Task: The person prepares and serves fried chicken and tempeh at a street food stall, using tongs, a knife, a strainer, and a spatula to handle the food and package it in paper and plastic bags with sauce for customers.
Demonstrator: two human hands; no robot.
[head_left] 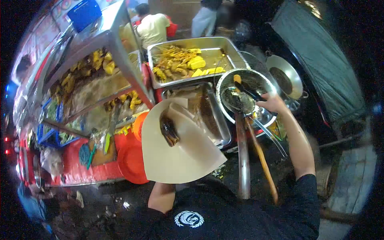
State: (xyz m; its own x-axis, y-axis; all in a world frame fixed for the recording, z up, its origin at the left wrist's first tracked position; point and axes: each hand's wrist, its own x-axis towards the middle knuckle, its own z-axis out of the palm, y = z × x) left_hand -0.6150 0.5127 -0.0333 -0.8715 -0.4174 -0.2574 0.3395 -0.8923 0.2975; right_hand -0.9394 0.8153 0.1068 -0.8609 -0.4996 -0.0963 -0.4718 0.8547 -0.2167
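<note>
A sheet of brown paper (192, 152) is held up in front of me, with a dark, glossy elongated piece of food (169, 130) lying in its fold. My left forearm (162, 198) rises under the paper; the left hand and its fingers are hidden behind it. My right hand (273, 104) is closed around black tongs (250, 91), over a round pot (222, 105). At the tongs' far end is a small tan piece (237, 78) I cannot identify. A wire strainer (240, 103) sits in the pot below.
A steel tray (220, 43) holds skewers and yellow pieces. Behind the paper lies another metal tray (219, 120). Long handles (243, 160) project toward me from the pot. A wok (294, 78) stands right, a display case (120, 48) left, beside a red plate (130, 162). People are beyond.
</note>
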